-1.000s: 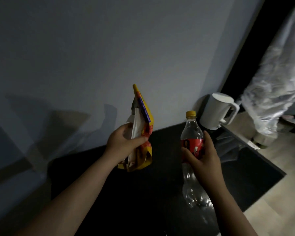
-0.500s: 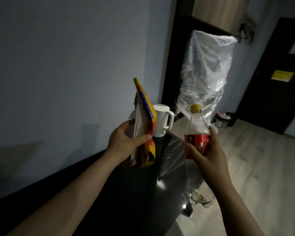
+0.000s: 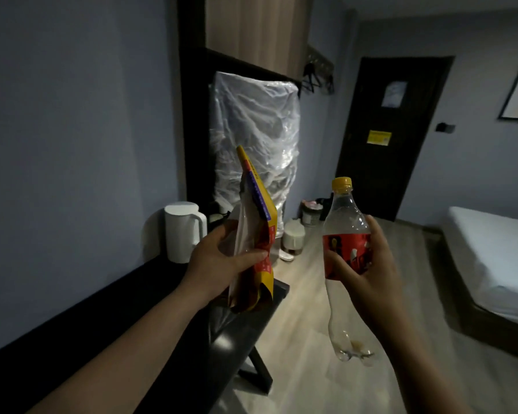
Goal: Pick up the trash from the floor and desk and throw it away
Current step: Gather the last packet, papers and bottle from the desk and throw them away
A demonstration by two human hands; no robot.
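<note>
Head: left hand (image 3: 222, 258) grips wrapper (image 3: 256, 234); right hand (image 3: 368, 270) grips bottle (image 3: 346, 234).

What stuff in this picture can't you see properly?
Head view, all dim:
- Snack bag: print too small; left hand covers its middle.
- Bottle label: right hand fingers hide part.
- Small bin by the door: too small to tell contents.
- Yellow door sign: too small to read.

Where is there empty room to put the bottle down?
The black desk looks bare between the white kettle and its near end. The wooden floor is open between the desk and the bed. It is crowded at the far end, where a small bin and a white tub stand beside the plastic-wrapped thing.
</note>
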